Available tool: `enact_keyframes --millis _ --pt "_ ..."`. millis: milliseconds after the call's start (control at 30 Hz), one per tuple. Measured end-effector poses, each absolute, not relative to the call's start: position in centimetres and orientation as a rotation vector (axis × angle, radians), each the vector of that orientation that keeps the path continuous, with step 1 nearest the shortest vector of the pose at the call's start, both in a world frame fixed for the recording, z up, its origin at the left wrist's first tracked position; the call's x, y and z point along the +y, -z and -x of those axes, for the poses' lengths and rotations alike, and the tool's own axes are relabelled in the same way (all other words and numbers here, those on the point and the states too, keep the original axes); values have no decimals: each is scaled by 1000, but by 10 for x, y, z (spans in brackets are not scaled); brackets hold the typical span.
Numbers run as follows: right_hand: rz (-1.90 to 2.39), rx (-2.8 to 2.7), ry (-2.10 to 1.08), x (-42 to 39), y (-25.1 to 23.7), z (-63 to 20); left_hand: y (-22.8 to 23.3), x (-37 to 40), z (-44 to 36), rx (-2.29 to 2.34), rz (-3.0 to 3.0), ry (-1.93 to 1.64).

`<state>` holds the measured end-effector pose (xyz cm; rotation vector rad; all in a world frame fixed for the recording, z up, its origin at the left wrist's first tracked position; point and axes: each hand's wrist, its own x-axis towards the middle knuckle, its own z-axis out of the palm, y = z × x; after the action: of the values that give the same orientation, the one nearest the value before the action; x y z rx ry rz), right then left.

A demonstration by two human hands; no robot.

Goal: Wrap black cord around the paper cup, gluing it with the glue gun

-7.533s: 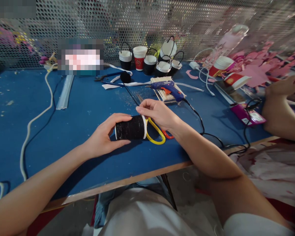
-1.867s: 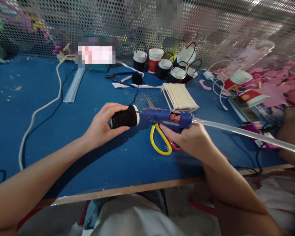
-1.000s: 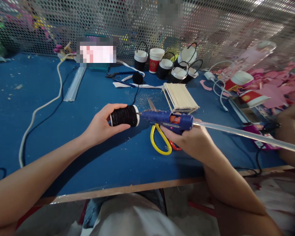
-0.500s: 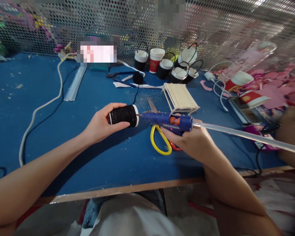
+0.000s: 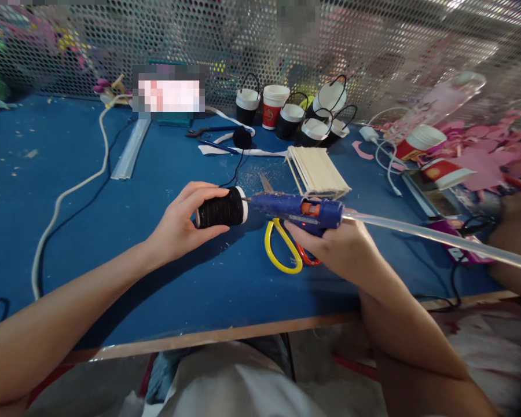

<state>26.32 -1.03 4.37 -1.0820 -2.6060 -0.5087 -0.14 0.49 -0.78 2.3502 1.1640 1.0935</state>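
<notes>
A small paper cup wound all over in black yarn [image 5: 221, 209], with only its white rim left bare, is held on its side just above the blue-topped bench [image 5: 156, 272] by the left hand [image 5: 180, 223]. The fingers are curled round the closed end of the cup, thumb below and the rest over the top. The cup's white rim is met by the metal nozzle of a blue hot glue gun with an orange feed collar [image 5: 299, 209], which is gripped from beneath by the right hand [image 5: 336, 249]; how far the trigger is pressed cannot be told, since it is hidden under the gun's body. A long clear glue stick [image 5: 438, 238] is seen running out of the back of the gun and is cut off by the right edge.

Yellow-and-red-handled scissors [image 5: 282, 252] are laid on the bench under the gun, their blades partly covered by it. Further back, a stack of pale wooden sticks [image 5: 316, 171] is set, and a ball of black yarn [image 5: 242, 138] is joined to the cup by a thin strand. Near the perforated metal screen [image 5: 373, 40], a cluster of black-wrapped and red paper cups [image 5: 293, 113] is grouped. Another person's hand [image 5: 514, 237] is cut off at the right.
</notes>
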Motion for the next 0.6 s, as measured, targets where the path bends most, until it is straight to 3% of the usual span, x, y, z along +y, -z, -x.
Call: enact_keyframes --millis 333,600 --pt "911 -2502 751 -9 -41 -260 9 4 2 1163 -2491 -1053" --pt "1144 -2458 369 -7 -44 -258 9 3 1 1155 -2555 -1029"
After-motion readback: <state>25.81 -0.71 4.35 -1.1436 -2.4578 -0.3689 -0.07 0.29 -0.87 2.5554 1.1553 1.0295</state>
